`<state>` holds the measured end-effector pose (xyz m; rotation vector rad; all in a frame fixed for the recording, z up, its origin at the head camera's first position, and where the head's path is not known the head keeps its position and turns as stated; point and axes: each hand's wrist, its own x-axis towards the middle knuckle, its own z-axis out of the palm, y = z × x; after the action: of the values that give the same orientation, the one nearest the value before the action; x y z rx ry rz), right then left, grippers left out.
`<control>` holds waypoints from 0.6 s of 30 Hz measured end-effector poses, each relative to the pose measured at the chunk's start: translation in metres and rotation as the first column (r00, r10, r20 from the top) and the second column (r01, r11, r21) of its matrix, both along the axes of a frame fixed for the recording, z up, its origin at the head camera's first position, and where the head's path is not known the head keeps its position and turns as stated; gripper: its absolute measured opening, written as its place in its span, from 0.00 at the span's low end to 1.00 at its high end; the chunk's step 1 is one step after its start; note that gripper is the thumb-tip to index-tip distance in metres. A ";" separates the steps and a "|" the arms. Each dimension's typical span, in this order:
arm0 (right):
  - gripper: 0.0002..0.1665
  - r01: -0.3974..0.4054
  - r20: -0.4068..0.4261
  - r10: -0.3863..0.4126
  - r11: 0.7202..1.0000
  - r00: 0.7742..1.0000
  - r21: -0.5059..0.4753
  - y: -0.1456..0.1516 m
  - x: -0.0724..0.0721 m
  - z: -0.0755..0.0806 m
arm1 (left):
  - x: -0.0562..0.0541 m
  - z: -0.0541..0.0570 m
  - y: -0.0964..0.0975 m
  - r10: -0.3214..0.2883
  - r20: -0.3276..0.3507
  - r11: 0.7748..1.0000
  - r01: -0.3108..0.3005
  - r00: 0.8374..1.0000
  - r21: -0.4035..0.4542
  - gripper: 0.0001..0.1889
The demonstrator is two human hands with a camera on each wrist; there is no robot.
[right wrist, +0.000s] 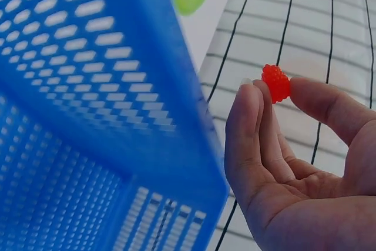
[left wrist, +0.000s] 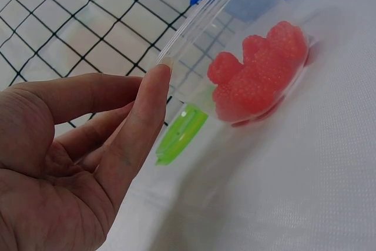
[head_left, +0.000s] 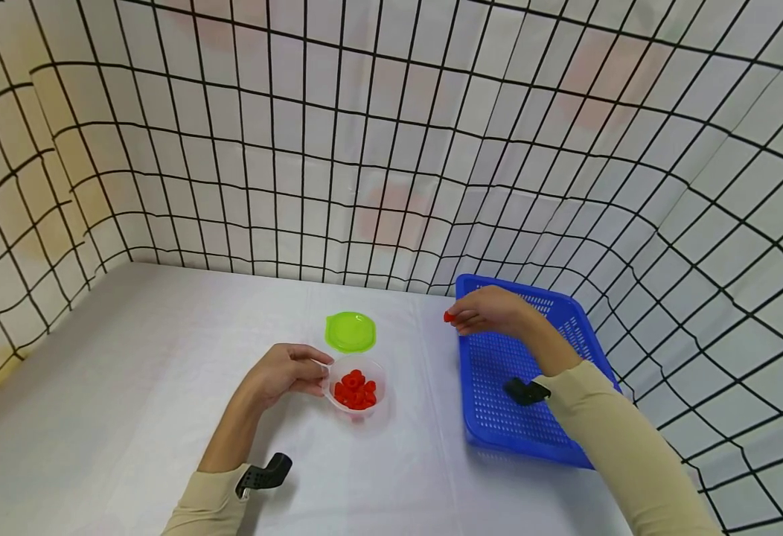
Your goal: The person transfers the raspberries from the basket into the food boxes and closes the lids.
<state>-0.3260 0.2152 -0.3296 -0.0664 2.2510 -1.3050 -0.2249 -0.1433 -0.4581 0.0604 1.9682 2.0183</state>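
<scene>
A clear plastic tub (left wrist: 197,45) holds several red raspberries (head_left: 355,390), which look like toy ones. My left hand (head_left: 292,372) pinches the tub's rim between thumb and fingers on its left side; the tub stands on the white cloth. Between the thumb and fingertips of my right hand (head_left: 488,310) is a single raspberry (right wrist: 276,83), held above the left rim of the blue basket (head_left: 470,387). Just behind the tub lies a bright green lid (head_left: 351,332), touched by neither hand.
The blue basket has perforated walls and stands at the right of the white-covered table (head_left: 130,372). Black wire mesh (head_left: 304,149) rises around the back and sides, with white cloth behind it.
</scene>
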 end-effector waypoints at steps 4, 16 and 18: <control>0.20 -0.028 -0.005 0.028 1.000 1.000 -0.003 -0.018 0.002 0.000 | 0.000 0.000 0.000 0.000 -0.002 1.000 0.000 1.000 -0.001 0.17; 0.15 -0.121 0.008 0.121 0.993 0.993 0.016 -0.071 0.015 -0.012 | -0.001 -0.001 0.000 -0.004 -0.006 1.000 0.004 1.000 -0.001 0.17; 0.15 -0.137 0.010 0.136 0.990 0.991 0.027 -0.078 0.017 -0.015 | -0.001 -0.001 0.000 -0.004 -0.006 1.000 0.004 1.000 0.001 0.17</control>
<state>-0.3088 0.1370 -0.3446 -0.2013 2.2149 -1.2003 -0.2261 -0.1429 -0.4595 0.0703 1.9691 2.0190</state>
